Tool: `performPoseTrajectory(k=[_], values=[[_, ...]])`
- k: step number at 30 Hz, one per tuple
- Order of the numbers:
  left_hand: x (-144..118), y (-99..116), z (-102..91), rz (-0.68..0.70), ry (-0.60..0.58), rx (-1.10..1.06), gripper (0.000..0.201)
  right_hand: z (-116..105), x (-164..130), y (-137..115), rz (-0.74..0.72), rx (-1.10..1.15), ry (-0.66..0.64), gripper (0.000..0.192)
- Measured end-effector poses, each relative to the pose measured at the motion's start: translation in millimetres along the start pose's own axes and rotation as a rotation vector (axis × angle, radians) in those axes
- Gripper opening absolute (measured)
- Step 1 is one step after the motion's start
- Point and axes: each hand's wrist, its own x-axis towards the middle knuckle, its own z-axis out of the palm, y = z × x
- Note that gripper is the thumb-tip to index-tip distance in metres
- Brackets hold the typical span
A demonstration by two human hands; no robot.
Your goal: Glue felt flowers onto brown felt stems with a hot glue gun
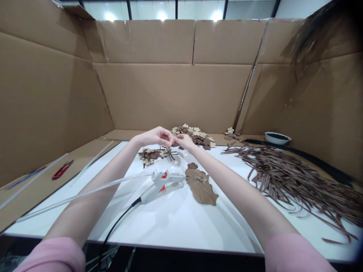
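Centrally, two hands, left (154, 136) and right (185, 141), fingertips meeting, pinching one small brown piece (173, 143), too small to tell its axis. Below on the white surface (181, 223): one glue gun (159, 185), nozzle pointing right, long axis left-right; one red scissors (61, 170) far left.

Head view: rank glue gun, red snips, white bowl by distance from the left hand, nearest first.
From the left hand:
1. Glue gun, just below it on the white table.
2. Red snips, far left on the cardboard flap.
3. White bowl, far right by the cardboard wall.
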Motion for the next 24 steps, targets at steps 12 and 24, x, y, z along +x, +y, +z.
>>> performPoseTrajectory(k=[12,24], values=[[17.8,-0.7,39.8,0.144,0.088,-0.23,0.02,-24.5,-100.2,-31.9,-0.066,0.243,-0.064,0.059],[27.5,-3.2,67.3,0.069,0.135,-0.281,0.022,-29.9,-134.8,-26.2,-0.315,-0.111,0.135,0.023]])
